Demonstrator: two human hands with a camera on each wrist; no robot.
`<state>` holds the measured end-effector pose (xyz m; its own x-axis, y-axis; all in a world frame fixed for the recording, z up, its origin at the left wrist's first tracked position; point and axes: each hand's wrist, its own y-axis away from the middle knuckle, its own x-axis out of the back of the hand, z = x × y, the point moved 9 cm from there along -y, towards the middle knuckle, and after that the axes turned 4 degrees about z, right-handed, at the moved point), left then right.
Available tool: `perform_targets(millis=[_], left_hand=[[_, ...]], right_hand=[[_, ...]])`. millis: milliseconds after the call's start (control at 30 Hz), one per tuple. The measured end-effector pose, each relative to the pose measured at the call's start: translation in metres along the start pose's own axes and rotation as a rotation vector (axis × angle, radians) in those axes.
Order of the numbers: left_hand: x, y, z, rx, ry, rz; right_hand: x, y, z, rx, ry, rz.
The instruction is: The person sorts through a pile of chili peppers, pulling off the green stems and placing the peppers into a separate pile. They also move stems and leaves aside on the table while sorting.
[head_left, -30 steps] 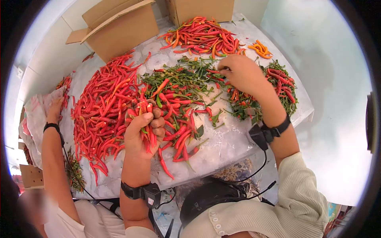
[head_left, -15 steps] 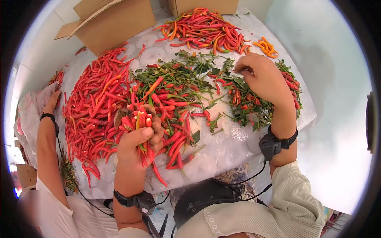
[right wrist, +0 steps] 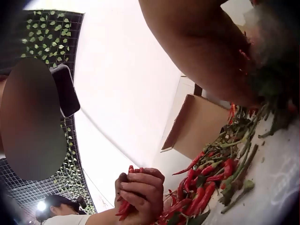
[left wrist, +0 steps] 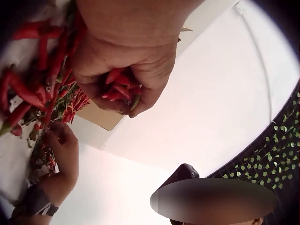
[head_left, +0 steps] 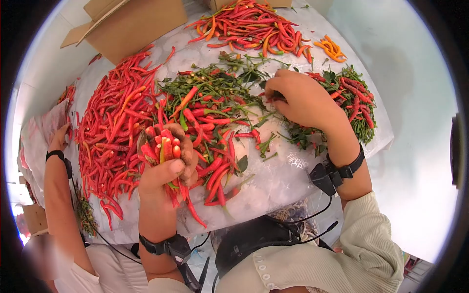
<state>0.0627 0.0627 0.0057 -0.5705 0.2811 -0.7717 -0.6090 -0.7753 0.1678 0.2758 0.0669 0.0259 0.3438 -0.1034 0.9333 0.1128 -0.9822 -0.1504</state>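
Note:
A bunch of red chili peppers (head_left: 165, 147) is gripped in my left hand (head_left: 161, 178), thumb across the front and fingers curled around, cut ends up. In the left wrist view the peppers' tips (left wrist: 121, 89) show inside the curled palm. My right hand (head_left: 310, 102) hovers at the right of a heap of green stems and leaves (head_left: 215, 84), its fingers bent down at the heap's edge. I cannot tell whether the fingertips pinch anything. Loose red chilies with stems (head_left: 222, 168) lie between the hands.
A big pile of red chilies (head_left: 110, 132) spreads at left, another pile (head_left: 254, 29) at the back, and a few orange chilies (head_left: 330, 49) beside it. Leafy stems with chilies (head_left: 359, 100) lie at right. A cardboard box (head_left: 137, 29) stands behind; another person's arm (head_left: 61, 190) reaches in at left.
My right hand first shifted right over the leafy bunch, then moved back left toward the stem heap. The left hand keeps its grip on the chilies. The head view has tilted slightly.

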Motion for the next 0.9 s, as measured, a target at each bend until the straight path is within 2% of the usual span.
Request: perform_targets(millis=[200,233,333,433,633,733,900], left_hand=[[0.005,0.001,0.007,-0.05,0.037,0.034],[0.005,0.001,0.009,-0.062,0.039,0.042],[0.01,0.001,0.013,-0.07,0.091,0.029],[0.013,0.001,0.015,-0.062,0.146,0.038],[0.011,0.001,0.013,-0.036,0.134,0.045],[0.011,0.002,0.015,-0.049,0.123,0.024],[0.009,0.003,0.015,-0.062,0.105,0.031]], right_hand=[[0.015,0.02,-0.005,0.052,0.16,-0.092],[0.018,0.02,-0.009,0.053,0.112,-0.104],[0.029,0.012,-0.043,0.226,-0.163,0.097],[0.029,-0.005,-0.061,0.168,-0.091,0.144],[-0.018,-0.038,-0.077,0.233,0.07,0.039],[-0.017,-0.034,-0.067,0.191,0.088,0.158],[-0.011,-0.026,-0.045,0.123,0.051,0.049]])
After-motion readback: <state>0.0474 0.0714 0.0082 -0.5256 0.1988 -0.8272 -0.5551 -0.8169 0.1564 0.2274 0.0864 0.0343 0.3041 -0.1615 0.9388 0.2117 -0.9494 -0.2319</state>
